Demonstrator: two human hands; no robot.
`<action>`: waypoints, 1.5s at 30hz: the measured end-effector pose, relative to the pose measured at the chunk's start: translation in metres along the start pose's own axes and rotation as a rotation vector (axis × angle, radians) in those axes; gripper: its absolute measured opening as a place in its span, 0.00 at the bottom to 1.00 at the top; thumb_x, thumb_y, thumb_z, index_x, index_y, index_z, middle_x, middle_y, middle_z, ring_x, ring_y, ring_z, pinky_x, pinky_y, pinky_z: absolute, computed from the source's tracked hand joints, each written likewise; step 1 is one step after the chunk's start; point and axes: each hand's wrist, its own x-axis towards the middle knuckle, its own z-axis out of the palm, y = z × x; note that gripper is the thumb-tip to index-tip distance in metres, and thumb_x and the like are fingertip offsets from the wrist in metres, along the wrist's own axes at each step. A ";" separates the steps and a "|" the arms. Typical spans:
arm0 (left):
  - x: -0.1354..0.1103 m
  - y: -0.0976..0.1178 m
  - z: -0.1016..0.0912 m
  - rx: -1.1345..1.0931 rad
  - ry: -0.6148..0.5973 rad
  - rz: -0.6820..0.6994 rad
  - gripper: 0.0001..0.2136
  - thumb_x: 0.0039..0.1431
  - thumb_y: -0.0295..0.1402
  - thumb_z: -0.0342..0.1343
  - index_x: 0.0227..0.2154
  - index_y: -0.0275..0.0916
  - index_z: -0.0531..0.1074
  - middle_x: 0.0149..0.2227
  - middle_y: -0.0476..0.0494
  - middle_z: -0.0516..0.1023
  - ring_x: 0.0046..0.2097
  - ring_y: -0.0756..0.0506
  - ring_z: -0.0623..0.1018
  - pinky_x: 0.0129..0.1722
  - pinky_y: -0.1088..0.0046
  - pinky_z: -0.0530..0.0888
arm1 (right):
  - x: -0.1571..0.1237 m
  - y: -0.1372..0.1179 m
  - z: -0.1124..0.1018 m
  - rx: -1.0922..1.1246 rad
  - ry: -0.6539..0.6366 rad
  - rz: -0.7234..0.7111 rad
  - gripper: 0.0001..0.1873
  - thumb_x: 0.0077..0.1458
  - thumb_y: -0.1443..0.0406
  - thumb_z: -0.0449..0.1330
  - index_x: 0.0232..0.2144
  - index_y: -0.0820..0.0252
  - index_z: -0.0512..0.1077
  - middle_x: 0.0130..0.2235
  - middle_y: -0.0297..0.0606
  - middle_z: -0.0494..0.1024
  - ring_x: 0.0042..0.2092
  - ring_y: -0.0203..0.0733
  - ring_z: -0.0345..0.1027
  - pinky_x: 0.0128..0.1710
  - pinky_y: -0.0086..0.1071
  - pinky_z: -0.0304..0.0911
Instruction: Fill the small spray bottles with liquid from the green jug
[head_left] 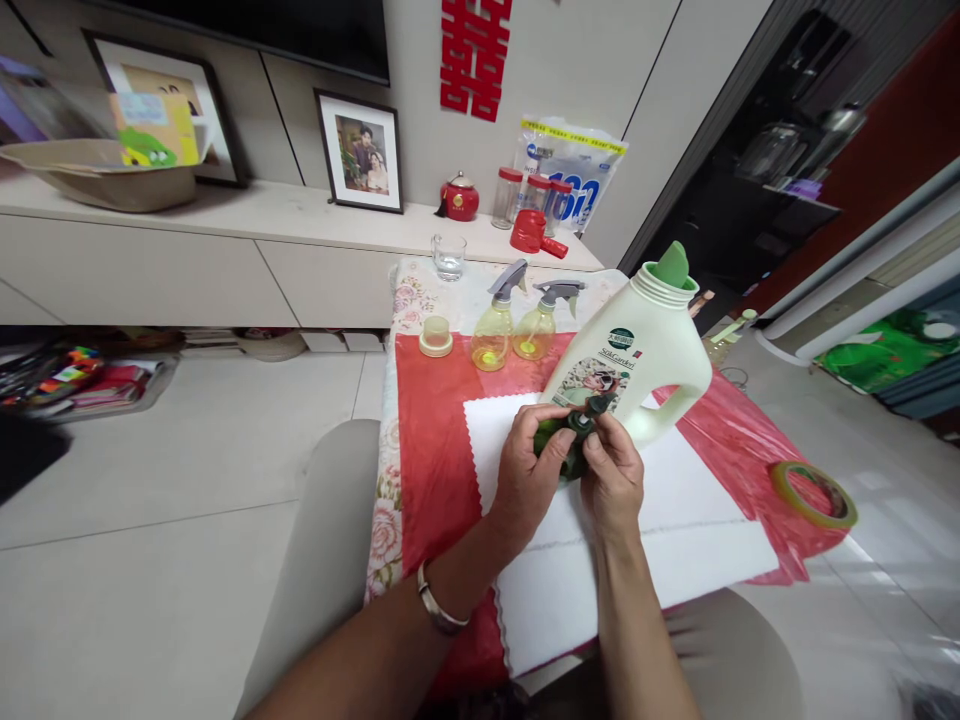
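Note:
Between my two hands is a small dark green pump bottle (571, 462), its dark pump head tilted up to the right. My left hand (531, 462) is wrapped round the bottle's body from the left. With thumb and fingers, my right hand (613, 468) grips around the pump collar from the right. Right behind them stands a large pale-green detergent jug (621, 340), uncapped, with a green spout in its mouth. A white scalloped cloth (660, 550) lies under my hands. Two yellowish spray bottles (491, 335) with grey triggers stand behind to the left, near a translucent cap (435, 337).
Red plastic sheeting (435, 440) covers the table. A roll of tape (814, 493) lies at the right edge, and a glass mug (448, 257) stands at the back. The cabinet behind holds a red pot (459, 197), red-lidded jars (506, 197) and a plastic bag (574, 165).

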 end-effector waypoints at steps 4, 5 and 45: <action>-0.001 0.001 -0.001 -0.009 0.010 0.020 0.08 0.64 0.32 0.55 0.45 0.41 0.72 0.46 0.42 0.76 0.51 0.43 0.76 0.54 0.62 0.72 | 0.000 0.000 0.000 0.005 0.004 0.005 0.24 0.50 0.62 0.72 0.50 0.53 0.77 0.53 0.39 0.77 0.54 0.45 0.71 0.60 0.45 0.63; -0.002 0.001 -0.002 -0.003 0.002 0.038 0.09 0.64 0.32 0.56 0.46 0.41 0.72 0.47 0.42 0.76 0.51 0.43 0.76 0.55 0.62 0.72 | 0.000 0.000 0.000 0.004 0.003 0.007 0.24 0.49 0.63 0.73 0.50 0.53 0.77 0.53 0.39 0.77 0.54 0.46 0.71 0.60 0.45 0.63; -0.001 -0.001 0.000 -0.021 0.028 0.035 0.05 0.63 0.30 0.57 0.42 0.41 0.72 0.43 0.44 0.76 0.48 0.44 0.77 0.52 0.64 0.73 | -0.002 0.008 -0.009 -0.137 -0.058 -0.052 0.18 0.57 0.58 0.67 0.50 0.55 0.79 0.52 0.41 0.77 0.55 0.46 0.70 0.61 0.46 0.61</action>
